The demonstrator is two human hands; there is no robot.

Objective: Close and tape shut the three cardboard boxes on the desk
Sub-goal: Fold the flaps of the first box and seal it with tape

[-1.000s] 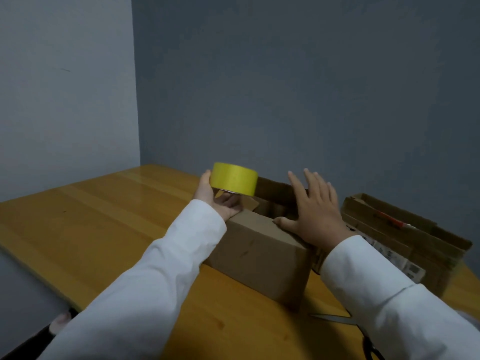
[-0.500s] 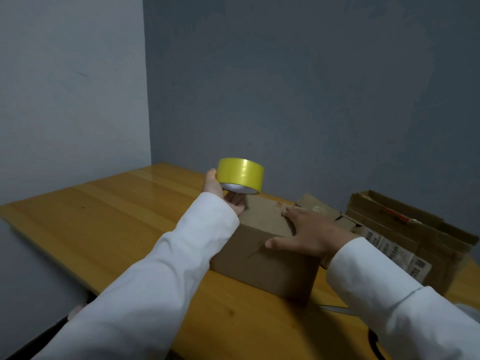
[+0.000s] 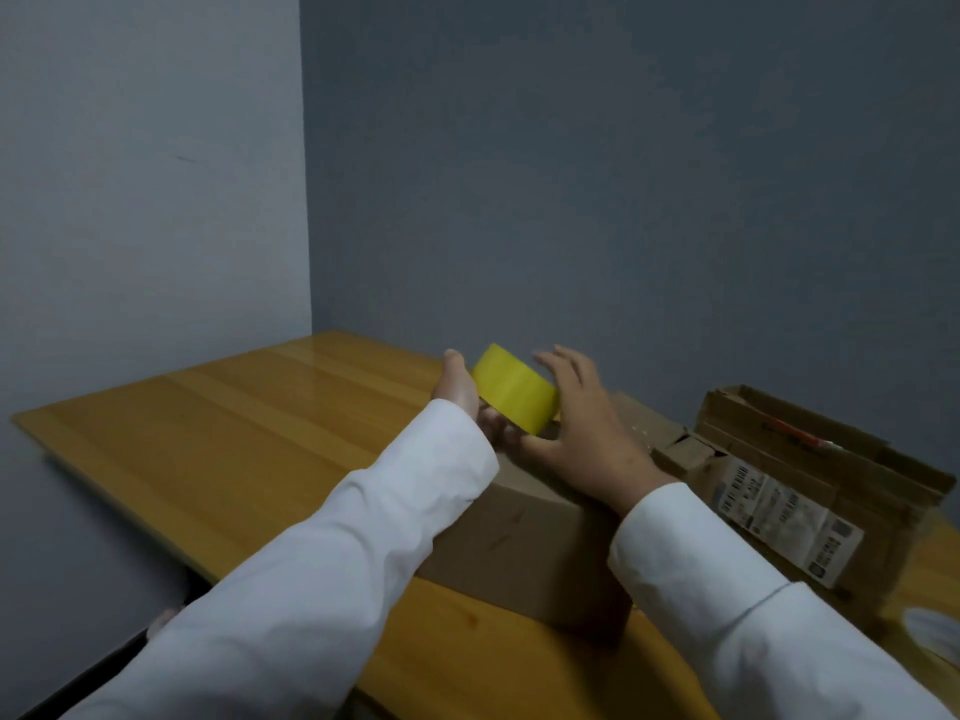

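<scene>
A plain brown cardboard box (image 3: 524,543) stands near the desk's front edge, its top flaps folded down. My left hand (image 3: 460,392) holds a yellow tape roll (image 3: 517,389) just above the box's far top edge. My right hand (image 3: 582,423) reaches to the roll's right side, fingers spread and loosely bent, thumb near the roll's lower edge; whether it touches the roll I cannot tell. Behind the right hand a second box (image 3: 660,433) shows partly. At the right a third box (image 3: 810,491) with a white shipping label has its flaps standing open.
The wooden desk (image 3: 234,444) fits into a corner of grey walls. Bare desktop stretches left of the boxes. A pale blurred object (image 3: 935,631) lies at the right edge. The desk's front edge runs diagonally past my left sleeve.
My right hand lifted off the box top and moved up to the tape roll. The left hand tilted the roll and lowered it slightly toward the box.
</scene>
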